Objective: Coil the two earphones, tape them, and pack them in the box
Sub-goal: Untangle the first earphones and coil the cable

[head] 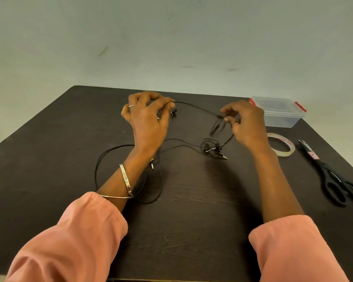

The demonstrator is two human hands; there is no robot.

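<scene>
Head view: dark table.
Left hand: centre-left, pinching black earphone cable.
Right hand: centre-right, pinching same cable.
Box: upper right, closed.

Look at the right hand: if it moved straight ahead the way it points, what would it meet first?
Probably the box. The right hand, pinching the cable, points away from the person, though depth is unclear.

On the bench, one earphone cable loops at the left, a second earphone lies bunched near the middle. The box sits at the far right, the tape roll before it, scissors right of the tape.
</scene>
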